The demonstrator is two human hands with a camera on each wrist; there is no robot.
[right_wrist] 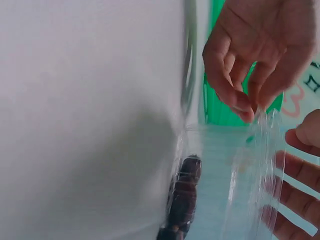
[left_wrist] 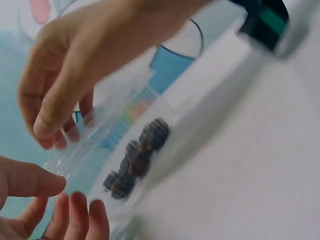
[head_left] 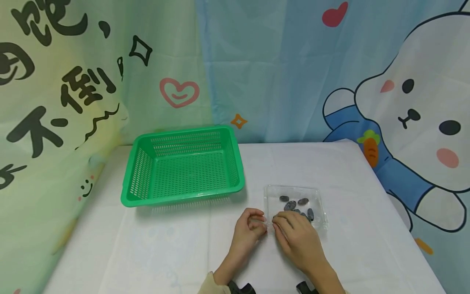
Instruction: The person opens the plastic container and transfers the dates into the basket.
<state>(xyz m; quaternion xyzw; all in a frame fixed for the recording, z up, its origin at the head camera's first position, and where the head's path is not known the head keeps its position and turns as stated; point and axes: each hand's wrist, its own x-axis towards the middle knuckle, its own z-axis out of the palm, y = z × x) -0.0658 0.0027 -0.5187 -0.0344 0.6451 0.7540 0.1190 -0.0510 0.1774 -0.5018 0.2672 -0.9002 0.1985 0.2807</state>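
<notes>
A clear plastic box (head_left: pixel 272 204) holds several dark, wrinkled oval pieces (head_left: pixel 290 205) that look like dried dates. My left hand (head_left: pixel 249 228) is at the box's near left corner; in the right wrist view its thumb and fingertips pinch the rim. My right hand (head_left: pixel 301 243) reaches over the near side and covers part of the box and some pieces. In the right wrist view, its fingers (right_wrist: pixel 300 170) lie loosely bent and spread at the clear wall, the thumb apart from them.
A green plastic basket (head_left: pixel 183 196) with perforated walls stands to the left, farther back on the white tabletop (head_left: pixel 176 249). A printed curtain (head_left: pixel 264 81) hangs behind the table and along its sides.
</notes>
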